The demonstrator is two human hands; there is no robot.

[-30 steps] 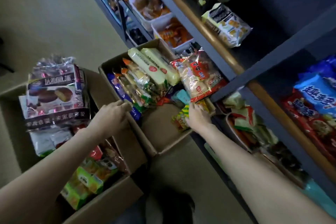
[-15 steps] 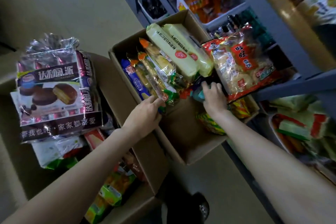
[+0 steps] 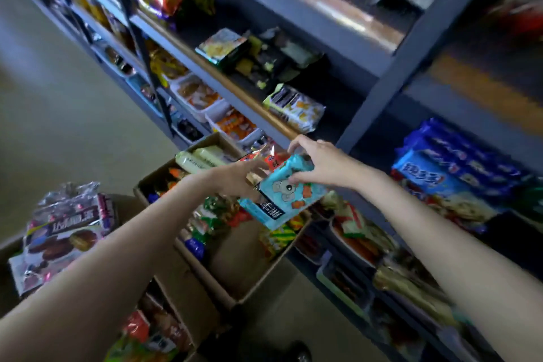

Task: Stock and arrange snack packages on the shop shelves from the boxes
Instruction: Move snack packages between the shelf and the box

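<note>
Head cam, fwd-down, close on shelves (image 3: 296, 132).

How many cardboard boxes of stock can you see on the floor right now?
2. One open cardboard box sits beside the shelf unit under the hands, packed with snacks. A second box lies nearer the camera at lower left, partly behind the left arm. More may be hidden out of frame.
</note>
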